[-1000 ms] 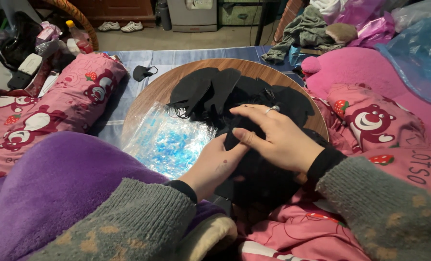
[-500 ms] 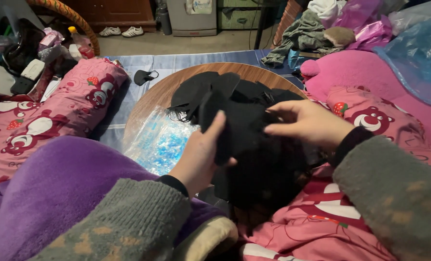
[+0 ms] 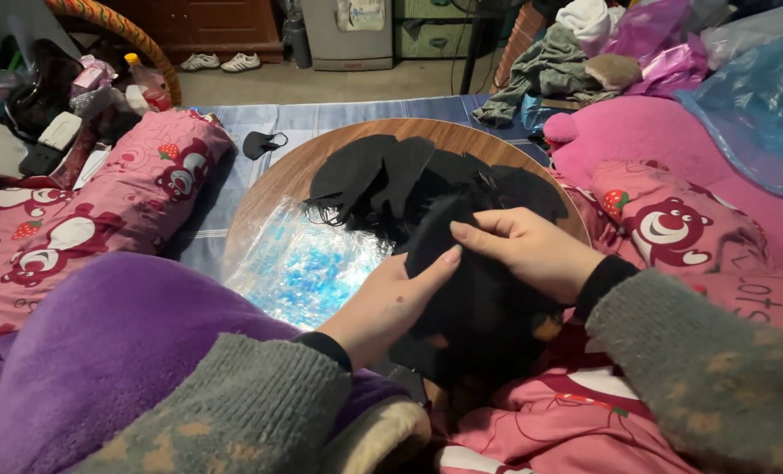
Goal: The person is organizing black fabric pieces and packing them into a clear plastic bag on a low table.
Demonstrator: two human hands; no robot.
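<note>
**Black fabric piece held between both hands over the round tabletop**

A black fabric piece [image 3: 475,290] is held at the near edge of the round wooden tabletop [image 3: 273,180], partly over the lap. The left hand [image 3: 391,303] is placed against the piece's left side, with its thumb pressed along the edge; the fingers appear closed on the cloth, though the underside is hidden. The right hand [image 3: 527,250] is laid over the upper part of the piece, its fingertips pinched together on the top edge. Both hands are thus clamped on the same piece, close together and nearly touching.

Just behind the held piece, a heap of similar black fabric cut-outs [image 3: 391,175] is spread over the middle of the tabletop. To the left of the hands, a clear plastic sheet with a blue shimmer [image 3: 308,263] is lying flat on the wood. A single small black piece [image 3: 259,143] is seen apart on the blue mat beyond the tabletop's far left rim.

The step in hand is judged to be the handling and lining-up of one piece taken from the heap. For the next move, a steady pinch on the upper edge would be called for, with the cloth kept flat and its edges matched, since thin dark fabric is easily folded or slipped.
</note>
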